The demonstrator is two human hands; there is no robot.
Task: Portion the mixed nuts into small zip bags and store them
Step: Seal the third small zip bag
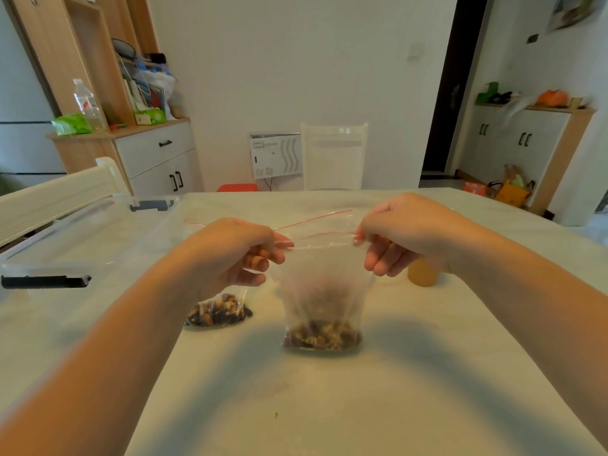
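Both hands hold a clear zip bag upright on the tabletop: the left hand pinches one end of its red-lined top, the right hand the other. Nuts fill its bottom. A second bag of nuts lies beside it, under the left wrist. A clear bin sits at the left.

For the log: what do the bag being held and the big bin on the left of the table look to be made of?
Zip bag: thin, clear, flexible plastic film; the nuts show through, it creases, and a red strip runs along the top. Both hands pinch its top edge.
Storage bin: clear rigid plastic, glossy; the table shows through, with dark latches, probably plastic too.
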